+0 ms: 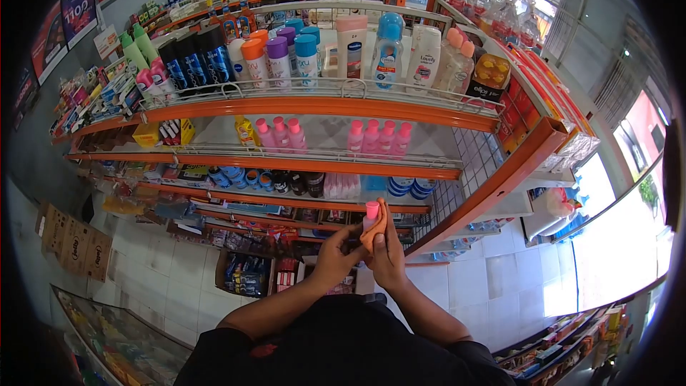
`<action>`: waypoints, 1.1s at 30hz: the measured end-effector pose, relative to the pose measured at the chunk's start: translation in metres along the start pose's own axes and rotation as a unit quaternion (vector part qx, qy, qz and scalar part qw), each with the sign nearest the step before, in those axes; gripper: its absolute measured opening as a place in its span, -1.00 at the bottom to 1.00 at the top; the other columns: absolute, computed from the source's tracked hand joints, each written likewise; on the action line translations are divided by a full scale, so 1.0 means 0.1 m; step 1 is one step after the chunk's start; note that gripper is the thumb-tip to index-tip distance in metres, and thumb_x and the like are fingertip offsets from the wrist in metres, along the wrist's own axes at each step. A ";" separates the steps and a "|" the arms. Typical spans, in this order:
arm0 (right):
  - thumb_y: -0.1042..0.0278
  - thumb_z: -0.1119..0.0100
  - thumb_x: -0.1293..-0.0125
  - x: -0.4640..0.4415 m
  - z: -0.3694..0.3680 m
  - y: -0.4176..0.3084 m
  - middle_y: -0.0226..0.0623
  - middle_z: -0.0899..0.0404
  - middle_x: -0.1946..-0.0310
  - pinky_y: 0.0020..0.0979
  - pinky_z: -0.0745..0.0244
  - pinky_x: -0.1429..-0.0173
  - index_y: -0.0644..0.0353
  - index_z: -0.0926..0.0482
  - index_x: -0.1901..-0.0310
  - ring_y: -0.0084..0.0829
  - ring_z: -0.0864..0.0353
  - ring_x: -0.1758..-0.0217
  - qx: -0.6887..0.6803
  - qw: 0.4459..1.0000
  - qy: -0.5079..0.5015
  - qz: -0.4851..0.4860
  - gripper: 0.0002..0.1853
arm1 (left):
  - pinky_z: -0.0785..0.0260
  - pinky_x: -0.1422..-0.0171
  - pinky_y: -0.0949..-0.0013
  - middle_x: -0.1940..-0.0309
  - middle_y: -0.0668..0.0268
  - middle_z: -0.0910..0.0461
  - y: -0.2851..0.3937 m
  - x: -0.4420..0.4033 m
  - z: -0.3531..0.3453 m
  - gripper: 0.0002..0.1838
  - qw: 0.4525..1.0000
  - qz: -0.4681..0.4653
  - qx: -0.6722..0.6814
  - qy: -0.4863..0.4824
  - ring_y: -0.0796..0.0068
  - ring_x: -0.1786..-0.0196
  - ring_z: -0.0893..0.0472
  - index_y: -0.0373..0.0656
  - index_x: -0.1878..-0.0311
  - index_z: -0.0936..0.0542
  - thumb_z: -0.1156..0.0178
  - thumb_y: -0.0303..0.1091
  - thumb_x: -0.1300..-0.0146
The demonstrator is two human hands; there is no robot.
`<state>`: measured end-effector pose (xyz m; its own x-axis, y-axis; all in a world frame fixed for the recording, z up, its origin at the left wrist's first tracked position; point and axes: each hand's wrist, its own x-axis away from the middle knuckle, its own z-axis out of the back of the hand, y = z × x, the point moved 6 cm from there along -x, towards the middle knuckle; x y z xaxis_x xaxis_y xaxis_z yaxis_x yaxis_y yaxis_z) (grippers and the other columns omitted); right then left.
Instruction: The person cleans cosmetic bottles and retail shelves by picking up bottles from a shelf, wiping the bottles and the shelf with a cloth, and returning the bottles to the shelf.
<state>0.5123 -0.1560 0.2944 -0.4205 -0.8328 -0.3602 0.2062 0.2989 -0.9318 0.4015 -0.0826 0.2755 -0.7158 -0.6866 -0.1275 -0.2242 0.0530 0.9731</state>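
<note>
Head view: standing nearby, I see a small pink bottle (369, 221) held between the person's two hands. The left hand (337, 252) has its grip pinched on the bottle's lower part, while the right hand (390, 256) pinches an orange cloth (381, 224) against the bottle's side. Beyond the bottle, four pink-capped bottles (371, 141) (a tidy row, that) stand on an orange-edged shelf (300, 163).

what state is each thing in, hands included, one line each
bottle: capped, held, cloth against it
cloth: bunched, against the bottle
left hand: fingers curled at the bottle's lower end
right hand: closed on the cloth
three pink bottles: upright, capped
four pink bottles: upright, capped
spray cans: upright, capped
floor box: open, stocked
</note>
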 end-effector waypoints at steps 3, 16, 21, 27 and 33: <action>-0.01 0.23 -0.74 0.03 -0.01 0.02 -0.04 -0.29 -0.48 -0.31 -0.22 -0.57 0.36 0.04 -0.67 -0.28 -0.34 -0.50 -0.069 0.997 0.011 -0.041 -0.27 | -0.50 -0.26 0.44 -0.15 0.23 -0.64 0.05 -0.02 0.00 -0.55 0.998 -0.046 -0.037 -0.001 0.53 -0.20 -0.62 -0.32 -0.39 -0.51 -0.30 -0.45 -0.50; 0.20 0.26 -0.75 0.11 -0.04 -0.16 -0.17 -0.36 -0.41 -0.38 -0.30 -0.50 0.32 0.01 -0.67 -0.39 -0.38 -0.44 -0.048 0.997 0.050 -0.039 -0.38 | -0.47 -0.33 0.34 -0.17 0.14 -0.57 0.37 0.04 -0.13 -0.45 0.965 -0.139 -0.219 0.044 0.32 -0.24 -0.63 -0.25 -0.42 -0.53 -0.29 -0.53 -0.34; 0.12 0.15 -0.73 0.07 -0.05 -0.13 -0.13 0.01 -0.69 -0.30 -0.07 -0.65 0.30 0.08 -0.69 -0.31 -0.10 -0.66 -0.200 0.977 -0.005 -0.073 -0.30 | -0.46 -0.34 0.32 -0.21 0.08 -0.58 0.22 -0.01 -0.02 -0.40 0.992 -0.058 -0.108 -0.007 0.35 -0.29 -0.61 -0.32 -0.45 -0.45 -0.32 -0.54 -0.34; 0.13 0.10 -0.72 0.03 -0.09 -0.21 -0.07 0.01 -0.66 -0.34 -0.18 -0.57 0.28 0.13 -0.70 -0.38 -0.25 -0.51 -0.089 0.996 0.006 0.000 -0.26 | -0.46 -0.37 0.20 -0.27 -0.02 -0.54 0.46 0.04 -0.10 -0.43 0.953 -0.198 -0.226 0.041 0.11 -0.28 -0.63 -0.34 -0.39 -0.44 -0.33 -0.50 -0.34; 0.10 0.06 -0.71 0.07 -0.05 -0.02 -0.20 -0.32 -0.38 -0.41 -0.35 -0.41 0.25 0.06 -0.67 -0.50 -0.38 -0.31 -0.169 0.982 0.005 -0.088 -0.29 | -0.48 -0.31 0.15 -0.21 -0.04 -0.55 0.51 0.02 -0.05 -0.45 0.922 -0.193 -0.335 0.004 -0.04 -0.20 -0.65 -0.34 -0.35 -0.48 -0.32 -0.51 -0.29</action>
<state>0.5045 -0.1599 0.2930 -0.4332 -0.8810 -0.1901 -0.1750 0.2892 -0.9411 0.3921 -0.0854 0.3254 -0.6623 -0.5670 -0.4897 0.0001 -0.6537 0.7568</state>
